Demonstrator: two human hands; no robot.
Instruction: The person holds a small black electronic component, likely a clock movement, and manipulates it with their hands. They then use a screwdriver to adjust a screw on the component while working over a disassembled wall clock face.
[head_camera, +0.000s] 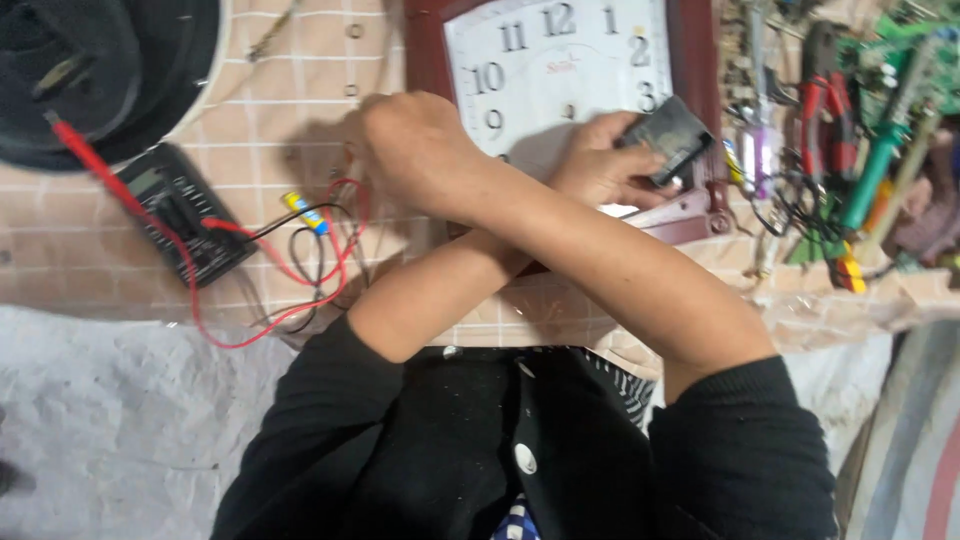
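Arms crossed over tiled counter (300, 110). Left hand (600, 160) grasped small dark rectangular box (668, 138) over square white-faced, red-framed wall clock (560, 60). Right hand (415, 150) loosely curled near red and black wire leads (320, 250); grip unclear.

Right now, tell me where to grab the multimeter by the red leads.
Grip the multimeter across its long sides at mid-body, coming from above. It lies flat and tilted on the tiled surface, and the red leads trail off its lower end.
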